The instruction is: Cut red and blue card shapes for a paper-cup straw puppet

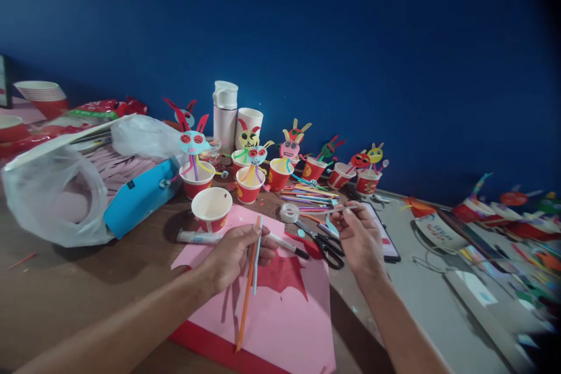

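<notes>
- An orange drinking straw (246,304) and a pale blue straw (258,257) are gripped closely by the left hand (234,254); their long axes run near 12 to 6 o'clock.
- A thin pale straw (339,209) is pinched narrowly by the right hand's fingers (349,214), at 3 o'clock from the left hand.
- A pink paper sheet (302,327) with a red cut-out (280,274) is lying below the hands.
- Black-handled scissors (326,250) are placed at 2 o'clock from the left hand on the wooden bench (87,286).

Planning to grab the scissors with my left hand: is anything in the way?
Yes: a black marker lies between the left hand and the scissors, running from beside the hand toward them.
</notes>
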`<state>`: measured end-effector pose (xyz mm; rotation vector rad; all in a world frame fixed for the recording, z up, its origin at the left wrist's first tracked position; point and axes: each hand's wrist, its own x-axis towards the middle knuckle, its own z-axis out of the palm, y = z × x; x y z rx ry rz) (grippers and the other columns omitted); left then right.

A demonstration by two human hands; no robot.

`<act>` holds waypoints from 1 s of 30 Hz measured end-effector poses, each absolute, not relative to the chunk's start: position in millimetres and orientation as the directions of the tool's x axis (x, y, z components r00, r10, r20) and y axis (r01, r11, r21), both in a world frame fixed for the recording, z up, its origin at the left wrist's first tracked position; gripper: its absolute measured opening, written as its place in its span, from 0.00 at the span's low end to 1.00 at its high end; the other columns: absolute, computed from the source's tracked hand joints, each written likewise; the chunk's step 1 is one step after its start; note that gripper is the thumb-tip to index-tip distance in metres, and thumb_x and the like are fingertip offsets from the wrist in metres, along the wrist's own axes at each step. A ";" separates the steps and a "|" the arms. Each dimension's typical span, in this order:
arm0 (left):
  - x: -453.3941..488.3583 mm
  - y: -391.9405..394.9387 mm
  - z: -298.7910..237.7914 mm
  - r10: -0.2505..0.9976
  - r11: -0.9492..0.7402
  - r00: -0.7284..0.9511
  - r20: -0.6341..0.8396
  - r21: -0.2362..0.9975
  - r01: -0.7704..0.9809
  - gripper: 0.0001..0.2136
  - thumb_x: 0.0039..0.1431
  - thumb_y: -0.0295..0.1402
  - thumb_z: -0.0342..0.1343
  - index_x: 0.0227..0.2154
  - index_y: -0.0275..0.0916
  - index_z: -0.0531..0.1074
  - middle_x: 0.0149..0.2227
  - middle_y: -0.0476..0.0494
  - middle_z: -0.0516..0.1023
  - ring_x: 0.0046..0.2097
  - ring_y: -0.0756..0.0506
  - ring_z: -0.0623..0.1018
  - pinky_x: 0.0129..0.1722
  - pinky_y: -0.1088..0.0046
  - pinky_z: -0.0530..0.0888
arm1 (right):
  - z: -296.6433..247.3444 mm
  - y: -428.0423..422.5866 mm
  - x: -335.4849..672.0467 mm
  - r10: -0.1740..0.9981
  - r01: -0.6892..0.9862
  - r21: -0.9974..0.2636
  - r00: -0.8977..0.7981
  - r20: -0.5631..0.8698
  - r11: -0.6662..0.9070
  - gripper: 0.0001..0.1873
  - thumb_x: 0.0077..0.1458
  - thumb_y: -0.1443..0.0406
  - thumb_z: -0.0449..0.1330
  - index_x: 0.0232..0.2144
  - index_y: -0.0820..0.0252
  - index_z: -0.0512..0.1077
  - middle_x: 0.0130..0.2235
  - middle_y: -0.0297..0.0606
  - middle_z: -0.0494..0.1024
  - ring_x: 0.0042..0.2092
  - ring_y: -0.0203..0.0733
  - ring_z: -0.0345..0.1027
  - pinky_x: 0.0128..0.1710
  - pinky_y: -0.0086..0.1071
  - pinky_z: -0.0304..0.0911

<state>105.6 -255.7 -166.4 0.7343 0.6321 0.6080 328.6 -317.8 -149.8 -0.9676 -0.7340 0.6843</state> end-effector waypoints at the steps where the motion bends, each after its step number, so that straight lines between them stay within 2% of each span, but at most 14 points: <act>1: 105.3 -255.6 -166.7 0.694 0.591 0.652 -0.305 0.759 -0.274 0.05 0.53 0.30 0.51 0.31 0.32 0.66 0.29 0.37 0.77 0.28 0.47 0.76 0.32 0.70 0.71 | -150.4 -318.4 325.7 0.796 -0.186 -0.903 0.562 0.225 0.387 0.07 0.46 0.66 0.60 0.31 0.55 0.66 0.31 0.30 0.71 0.30 0.32 0.66 0.33 0.28 0.62; 7: 104.6 -255.3 -166.4 0.686 0.599 0.663 -0.300 0.750 -0.280 0.06 0.54 0.31 0.49 0.32 0.33 0.66 0.28 0.38 0.77 0.29 0.46 0.77 0.31 0.71 0.71 | -159.9 -320.8 318.0 0.843 -0.242 -0.909 0.508 0.179 0.339 0.08 0.47 0.67 0.60 0.32 0.56 0.66 0.29 0.31 0.71 0.28 0.31 0.64 0.27 0.24 0.61; 12: 105.2 -254.8 -166.5 0.666 0.620 0.669 -0.328 0.742 -0.253 0.06 0.55 0.30 0.48 0.32 0.33 0.67 0.29 0.37 0.77 0.30 0.45 0.77 0.28 0.72 0.71 | -164.6 -321.7 314.4 0.879 -0.336 -0.901 0.469 0.091 0.273 0.09 0.47 0.67 0.61 0.33 0.56 0.67 0.29 0.31 0.70 0.27 0.29 0.63 0.26 0.22 0.63; 18: 104.9 -254.4 -166.9 0.648 0.644 0.679 -0.346 0.725 -0.245 0.05 0.53 0.28 0.49 0.30 0.32 0.68 0.30 0.37 0.76 0.34 0.43 0.77 0.29 0.70 0.72 | -165.4 -321.9 311.5 0.882 -0.360 -0.901 0.469 0.050 0.242 0.10 0.45 0.66 0.62 0.33 0.56 0.67 0.28 0.30 0.68 0.25 0.29 0.62 0.23 0.22 0.62; 22: 104.9 -254.5 -165.7 0.634 0.660 0.685 -0.358 0.713 -0.239 0.05 0.53 0.27 0.49 0.30 0.32 0.68 0.30 0.37 0.76 0.34 0.43 0.77 0.30 0.69 0.73 | -169.4 -322.0 308.0 0.920 -0.412 -0.894 0.393 -0.001 0.175 0.10 0.46 0.66 0.62 0.33 0.55 0.67 0.26 0.29 0.67 0.24 0.28 0.60 0.23 0.21 0.61; 30: 104.4 -254.5 -164.8 0.619 0.679 0.691 -0.373 0.696 -0.232 0.05 0.54 0.27 0.48 0.31 0.32 0.68 0.29 0.37 0.76 0.33 0.43 0.77 0.31 0.67 0.72 | -176.5 -323.1 289.3 0.953 -0.353 -0.934 0.297 -0.060 0.052 0.11 0.45 0.63 0.62 0.33 0.56 0.67 0.24 0.29 0.68 0.22 0.30 0.58 0.22 0.25 0.58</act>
